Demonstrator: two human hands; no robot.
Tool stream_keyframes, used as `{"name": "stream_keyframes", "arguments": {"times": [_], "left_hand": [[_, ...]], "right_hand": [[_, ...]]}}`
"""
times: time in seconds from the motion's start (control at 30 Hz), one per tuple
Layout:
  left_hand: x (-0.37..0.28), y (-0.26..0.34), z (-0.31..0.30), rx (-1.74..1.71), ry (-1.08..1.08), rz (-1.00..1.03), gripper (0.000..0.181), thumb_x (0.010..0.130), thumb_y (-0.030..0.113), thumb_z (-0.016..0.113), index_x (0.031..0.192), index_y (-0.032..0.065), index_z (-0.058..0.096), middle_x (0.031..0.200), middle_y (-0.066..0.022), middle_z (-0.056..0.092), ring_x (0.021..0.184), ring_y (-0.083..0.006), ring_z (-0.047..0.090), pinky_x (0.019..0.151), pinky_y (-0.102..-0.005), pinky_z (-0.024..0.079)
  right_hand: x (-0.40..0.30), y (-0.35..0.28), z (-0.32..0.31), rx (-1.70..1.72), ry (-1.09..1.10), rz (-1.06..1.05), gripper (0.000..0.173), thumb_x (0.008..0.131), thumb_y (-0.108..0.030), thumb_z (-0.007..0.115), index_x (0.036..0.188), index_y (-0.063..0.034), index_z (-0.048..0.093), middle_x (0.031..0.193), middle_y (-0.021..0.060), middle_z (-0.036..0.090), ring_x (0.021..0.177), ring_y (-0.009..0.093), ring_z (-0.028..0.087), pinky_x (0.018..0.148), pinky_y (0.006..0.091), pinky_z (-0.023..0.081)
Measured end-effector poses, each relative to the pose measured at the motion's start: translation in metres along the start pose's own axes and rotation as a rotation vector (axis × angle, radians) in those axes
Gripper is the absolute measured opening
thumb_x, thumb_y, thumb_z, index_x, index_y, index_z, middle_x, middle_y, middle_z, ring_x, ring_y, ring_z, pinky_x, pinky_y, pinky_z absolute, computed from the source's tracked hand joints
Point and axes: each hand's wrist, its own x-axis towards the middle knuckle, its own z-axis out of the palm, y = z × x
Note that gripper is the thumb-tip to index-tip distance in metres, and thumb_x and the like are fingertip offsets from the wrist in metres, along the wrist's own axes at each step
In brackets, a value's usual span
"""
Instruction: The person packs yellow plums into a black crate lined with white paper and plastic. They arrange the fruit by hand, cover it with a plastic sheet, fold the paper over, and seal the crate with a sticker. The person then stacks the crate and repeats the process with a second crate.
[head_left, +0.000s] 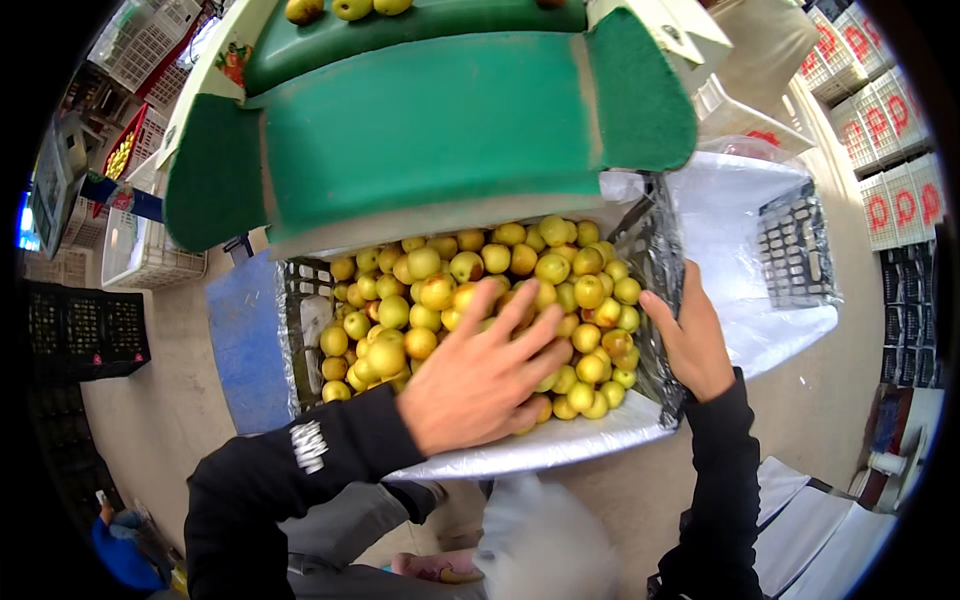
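Observation:
A black plastic crate (289, 330), lined with plastic film, holds many small round yellow-green fruits (386, 352), some with brown patches. My left hand (487, 367) lies palm down on the fruits near the middle of the crate, its fingers spread. At the crate's right side, my right hand (686, 334) grips the film-covered wall, the thumb over the inner side. Above the crate's far edge hangs the green chute (435, 135) of a sorting machine, with felt-like side flaps. Several fruits (352, 7) rest on the green surface above it.
A second film-lined crate (739, 247) stands at the right. White crates (892, 120) are stacked at the far right, black crates (86, 330) at the left. A blue board (244, 337) lies beside the crate. A person in blue (124, 551) is at the lower left.

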Motion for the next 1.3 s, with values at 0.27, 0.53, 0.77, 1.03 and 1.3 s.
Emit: {"name": "stream_keyframes", "arguments": {"times": [0.27, 0.53, 0.77, 1.03, 1.3], "left_hand": [[-0.066, -0.05, -0.031, 0.087, -0.051, -0.259, 0.065, 0.076, 0.027, 0.081, 0.138, 0.0248, 0.06, 0.145, -0.0112, 0.05, 0.143, -0.0489, 0.034, 0.11, -0.0668, 0.034], [-0.096, -0.054, -0.033, 0.013, 0.101, -0.562, 0.092, 0.077, 0.018, 0.083, 0.155, 0.0027, 0.036, 0.158, -0.0233, 0.035, 0.145, -0.045, 0.035, 0.119, -0.0514, 0.033], [-0.09, -0.043, 0.008, -0.162, 0.448, -0.922, 0.09, 0.078, 0.003, 0.064, 0.156, -0.007, 0.02, 0.154, -0.0305, 0.033, 0.145, -0.0452, 0.028, 0.123, -0.0494, 0.024], [-0.001, 0.008, 0.033, -0.127, 0.497, -0.832, 0.087, 0.091, 0.025, 0.068, 0.156, -0.0082, 0.022, 0.157, -0.0326, 0.029, 0.146, -0.0457, 0.026, 0.123, -0.051, 0.02], [0.092, 0.044, 0.051, -0.14, 0.381, -0.572, 0.089, 0.084, 0.029, 0.079, 0.149, -0.0089, 0.032, 0.147, -0.0328, 0.038, 0.136, -0.0503, 0.035, 0.115, -0.0587, 0.029]], "right_hand": [[0.005, -0.004, -0.002, 0.031, 0.006, 0.003, 0.051, 0.1, -0.022, 0.065, 0.139, 0.0026, 0.044, 0.12, 0.0301, 0.064, 0.111, 0.047, 0.063, 0.095, 0.0463, 0.049], [0.005, -0.007, -0.006, 0.068, -0.02, 0.026, 0.051, 0.1, -0.022, 0.065, 0.138, 0.0031, 0.043, 0.119, 0.0306, 0.063, 0.111, 0.048, 0.062, 0.095, 0.0465, 0.049], [0.002, -0.006, -0.005, 0.073, 0.0, -0.005, 0.049, 0.101, -0.021, 0.063, 0.138, 0.0029, 0.043, 0.12, 0.0307, 0.062, 0.112, 0.049, 0.061, 0.095, 0.0474, 0.049], [0.0, -0.004, -0.008, 0.057, 0.016, -0.014, 0.049, 0.101, -0.022, 0.062, 0.139, 0.0029, 0.043, 0.123, 0.0322, 0.061, 0.113, 0.051, 0.059, 0.094, 0.0501, 0.048], [0.002, -0.004, -0.005, 0.065, -0.001, -0.015, 0.049, 0.102, -0.023, 0.062, 0.138, 0.0034, 0.043, 0.123, 0.0333, 0.06, 0.112, 0.053, 0.058, 0.092, 0.0511, 0.048]]}}
